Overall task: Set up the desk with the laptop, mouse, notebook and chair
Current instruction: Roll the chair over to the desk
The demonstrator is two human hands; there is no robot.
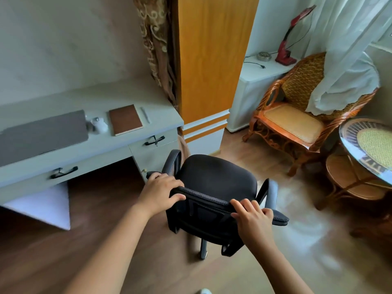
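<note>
Behind the black office chair [216, 183], which stands on the wood floor right of the desk's [135, 143] knee gap, we grip the backrest top with our left hand [160, 190] and right hand [253, 218], fingers curled over it. We judge the near armrest could clip the drawer unit if we swing too tightly. Its seat faces away from us, toward the orange cabinet; the backrest's long axis runs left to right, tilted.

A single wide-angle head camera looks forward and steeply down from standing height, close above the black office chair [216, 183] and both forearms. The grey counter [89, 153] runs along the left side, the rattan armchair [297, 115] stands farther off at right, and straight edges bow toward the frame's borders.
</note>
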